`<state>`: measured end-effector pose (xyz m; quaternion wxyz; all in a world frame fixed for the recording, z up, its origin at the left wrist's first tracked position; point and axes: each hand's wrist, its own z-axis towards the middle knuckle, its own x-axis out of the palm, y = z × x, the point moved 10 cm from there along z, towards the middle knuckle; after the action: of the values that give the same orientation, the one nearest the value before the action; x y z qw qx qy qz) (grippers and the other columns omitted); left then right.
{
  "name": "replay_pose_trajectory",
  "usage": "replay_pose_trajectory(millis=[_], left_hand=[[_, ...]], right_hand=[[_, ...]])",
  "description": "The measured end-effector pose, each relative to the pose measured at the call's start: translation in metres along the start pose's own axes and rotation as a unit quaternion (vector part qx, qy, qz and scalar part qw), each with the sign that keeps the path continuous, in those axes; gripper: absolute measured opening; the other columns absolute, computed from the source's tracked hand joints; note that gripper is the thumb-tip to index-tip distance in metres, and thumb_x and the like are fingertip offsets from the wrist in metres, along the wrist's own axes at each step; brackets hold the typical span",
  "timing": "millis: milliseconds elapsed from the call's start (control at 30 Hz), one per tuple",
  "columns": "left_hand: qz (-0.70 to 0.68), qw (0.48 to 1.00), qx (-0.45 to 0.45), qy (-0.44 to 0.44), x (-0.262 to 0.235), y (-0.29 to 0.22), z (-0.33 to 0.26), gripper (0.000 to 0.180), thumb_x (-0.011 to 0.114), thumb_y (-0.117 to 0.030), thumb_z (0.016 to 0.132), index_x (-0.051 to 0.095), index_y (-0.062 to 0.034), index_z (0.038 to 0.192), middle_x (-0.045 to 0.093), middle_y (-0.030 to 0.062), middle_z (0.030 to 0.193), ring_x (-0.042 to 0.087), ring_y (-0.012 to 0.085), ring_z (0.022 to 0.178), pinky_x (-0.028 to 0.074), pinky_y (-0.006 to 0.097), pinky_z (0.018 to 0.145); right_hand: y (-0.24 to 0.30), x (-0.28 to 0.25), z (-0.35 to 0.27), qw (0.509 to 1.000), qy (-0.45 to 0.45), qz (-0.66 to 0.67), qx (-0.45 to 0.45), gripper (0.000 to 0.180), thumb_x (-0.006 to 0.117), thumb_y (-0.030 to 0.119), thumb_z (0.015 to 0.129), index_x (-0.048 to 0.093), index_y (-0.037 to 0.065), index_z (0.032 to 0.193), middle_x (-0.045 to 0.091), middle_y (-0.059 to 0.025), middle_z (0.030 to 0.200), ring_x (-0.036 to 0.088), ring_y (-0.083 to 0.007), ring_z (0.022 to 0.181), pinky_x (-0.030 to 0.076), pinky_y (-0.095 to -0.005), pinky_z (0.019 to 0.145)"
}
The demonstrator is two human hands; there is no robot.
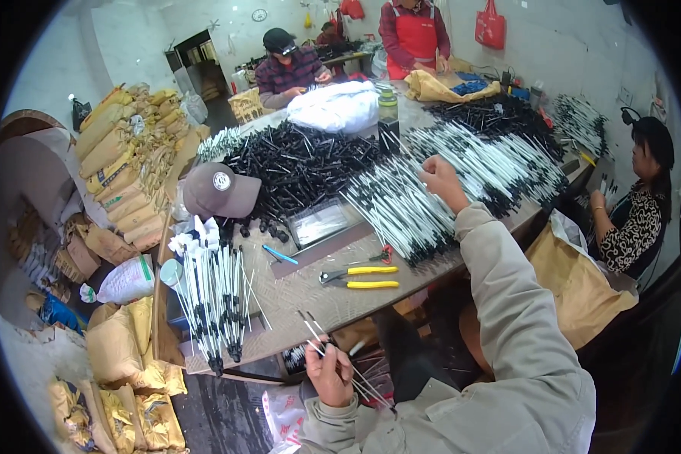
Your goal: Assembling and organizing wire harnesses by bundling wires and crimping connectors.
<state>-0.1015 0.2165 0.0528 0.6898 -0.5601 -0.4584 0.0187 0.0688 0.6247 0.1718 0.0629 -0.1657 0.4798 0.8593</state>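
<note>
Low at the table's near edge, my left hand (331,376) is closed around several thin white rods (367,387), some with dark ends, which stick out on both sides of the fingers. My right hand (440,181) reaches out over a broad heap of white rods with black ends (401,204). Its fingers are pinched together at the heap; what they hold, if anything, is too small to make out. Between the hands lie yellow-handled pliers (359,277) and a small red-handled tool (387,255). Left of them stands a bundle of white rods with black ends (213,303).
A large heap of black parts (303,163) covers the table's (295,299) middle, beside a grey cap (221,191), a clear-topped box (319,225) and a blue pen (280,254). Stacked sacks (121,166) line the left. Other people sit or stand behind and at right.
</note>
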Motion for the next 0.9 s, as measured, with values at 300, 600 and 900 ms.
replay_pose_trajectory(millis=[300, 600, 900], left_hand=[[0.086, 0.996, -0.02, 0.028, 0.005, 0.025, -0.002, 0.02, 0.04, -0.023, 0.096, 0.048, -0.0051, 0.093, 0.045, 0.0043, 0.049, 0.034, 0.0092, 0.035, 0.029, 0.022, 0.034], [0.125, 0.99, -0.034, 0.055, 0.02, 0.033, -0.009, 0.027, 0.035, -0.025, 0.097, 0.046, -0.0022, 0.088, 0.064, 0.0184, 0.079, 0.061, 0.0179, 0.056, 0.044, 0.024, 0.047], [0.132, 0.983, -0.076, 0.103, 0.038, 0.042, -0.019, 0.032, 0.035, -0.027, 0.097, 0.048, -0.0015, 0.084, 0.063, 0.0168, 0.073, 0.06, 0.0202, 0.054, 0.047, 0.025, 0.05]], right_hand=[[0.045, -0.028, 0.014, 0.991, -0.1, -0.017, -0.087, 0.022, 0.06, 0.02, 0.084, 0.061, -0.002, 0.08, 0.053, -0.0027, 0.058, 0.046, -0.0085, 0.052, 0.037, -0.0273, 0.048], [0.077, -0.098, -0.051, 0.933, -0.249, 0.229, -0.124, 0.01, 0.052, 0.015, 0.09, 0.053, 0.005, 0.087, 0.047, 0.0029, 0.061, 0.04, -0.0022, 0.051, 0.032, -0.0181, 0.045], [0.073, -0.08, -0.024, 0.938, -0.16, 0.287, -0.111, 0.016, 0.048, 0.019, 0.093, 0.051, 0.004, 0.096, 0.059, -0.0024, 0.079, 0.051, -0.0053, 0.062, 0.04, -0.0183, 0.055]])
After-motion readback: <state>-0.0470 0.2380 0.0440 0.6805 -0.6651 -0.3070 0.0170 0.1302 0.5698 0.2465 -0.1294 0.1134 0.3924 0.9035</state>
